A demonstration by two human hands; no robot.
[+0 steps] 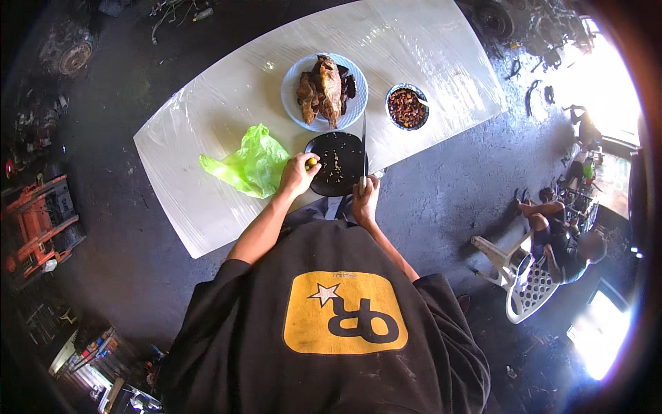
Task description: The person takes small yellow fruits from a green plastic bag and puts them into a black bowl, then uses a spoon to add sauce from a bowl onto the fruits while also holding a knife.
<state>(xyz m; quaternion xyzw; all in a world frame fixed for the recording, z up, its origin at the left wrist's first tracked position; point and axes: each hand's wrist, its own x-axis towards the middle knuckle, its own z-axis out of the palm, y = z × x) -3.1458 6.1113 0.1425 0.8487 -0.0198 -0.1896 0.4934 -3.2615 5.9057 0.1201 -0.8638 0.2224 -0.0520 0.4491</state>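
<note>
The left hand is closed around a small fruit, and a bit of its yellow and green skin peeks out past the fingers. The fruit is at the left edge of the black plate. The right hand is wrapped tight around the handle of a knife. The long, thin blade points away from the person, along the right side of the black plate. I cannot tell if the blade touches it. Little pale bits lie in the middle of the black plate. Past it sits a big, light plate with brown cooked food on it. To the right of that is a round bowl full of chopped red and dark bits. A bright green bag lies crumpled to the left of the left hand. Clear plastic covers the white table. Over to the right, another person sits on a white chair
</note>
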